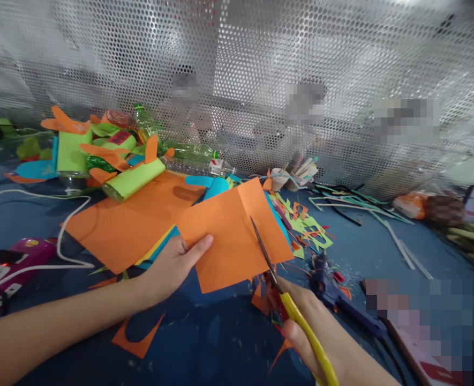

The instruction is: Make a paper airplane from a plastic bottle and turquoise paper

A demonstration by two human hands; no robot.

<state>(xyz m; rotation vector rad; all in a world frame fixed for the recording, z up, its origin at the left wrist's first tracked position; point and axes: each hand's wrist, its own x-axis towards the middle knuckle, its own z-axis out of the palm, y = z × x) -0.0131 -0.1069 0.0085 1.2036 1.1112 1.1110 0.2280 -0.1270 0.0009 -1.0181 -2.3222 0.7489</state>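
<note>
My left hand [176, 271] pinches an orange sheet of paper [224, 241] at its left side, thumb on top and fingers beneath. The sheet is held above the table, with a crease near its right end. In my right hand [307, 316] are scissors [295, 308] with a yellow and red handle. One dark blade lies over the sheet's face, pointing away from me along the crease; the other blade is hidden, apparently below the paper. Left of the sheet, a larger orange sheet [120, 230] lies on the table, with blue and yellow paper by its edge.
Plastic bottles wrapped in green paper [74, 153] with orange pieces crowd the back left. Green paper scraps [311, 222] lie right of centre, before cups of pens [305, 174]. A blue glue gun [349, 308] rests at right, a magenta power strip [30, 252] at left. Perforated metal [237, 64] stands behind.
</note>
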